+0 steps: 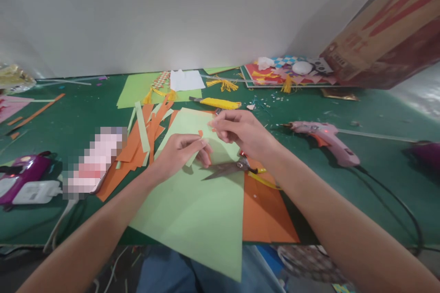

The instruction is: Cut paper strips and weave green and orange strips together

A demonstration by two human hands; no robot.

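Observation:
My left hand (pixel 180 152) is closed on narrow paper strips; a pale green strip (pixel 191 159) hangs below its fingers and an orange end (pixel 201 133) shows above the thumb. To its right, my right hand (pixel 245 130) is in a pinch, with a small orange bit of paper (pixel 213 130) at its fingertips. Both hands hover over a large pale green paper sheet (pixel 192 213), which hangs past the table's front edge. Dark-bladed scissors (pixel 225 169) lie on the sheet, their handles partly hidden by my right forearm. Orange paper (pixel 263 215) sticks out from beneath.
Cut orange and green strips (pixel 137 139) are heaped left, beside a charging phone (pixel 96 160) and a purple power strip (pixel 29 176). A yellow utility knife (pixel 220 103) lies behind the hands. A corded pink glue gun (pixel 325 139) lies right. A paper bag (pixel 388 32) stands back right.

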